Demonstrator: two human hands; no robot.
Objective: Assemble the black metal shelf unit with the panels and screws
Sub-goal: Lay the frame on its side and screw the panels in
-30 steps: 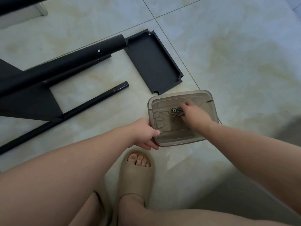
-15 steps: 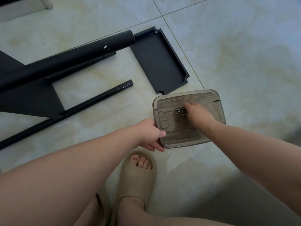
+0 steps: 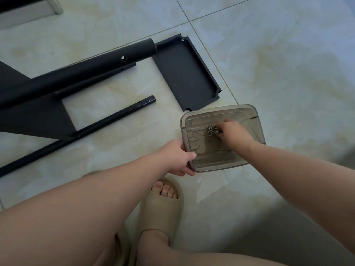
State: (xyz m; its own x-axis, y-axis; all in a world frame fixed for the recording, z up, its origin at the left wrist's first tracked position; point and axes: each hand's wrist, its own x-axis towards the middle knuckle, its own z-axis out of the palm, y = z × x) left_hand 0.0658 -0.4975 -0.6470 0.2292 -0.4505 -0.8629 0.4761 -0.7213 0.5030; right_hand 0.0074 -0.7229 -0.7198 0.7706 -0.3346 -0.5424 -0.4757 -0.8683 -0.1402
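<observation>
A smoky clear plastic tray lies on the tiled floor with a small pile of silver screws in it. My left hand grips the tray's near left edge. My right hand reaches into the tray, its curled fingertips on the screws; whether a screw is pinched cannot be seen. A black shelf panel lies flat just beyond the tray. To the left lies the partly built black frame: a thick tube with a screw hole, and a thin pole below it.
My foot in a beige slipper stands just near of the tray. A pale furniture base sits at the top left. Bare floor tiles stretch to the right of the tray and panel.
The view has shifted slightly, so everything sits a little further right. My right hand's fingers have moved over the screws. My left hand keeps its grip on the tray edge.
</observation>
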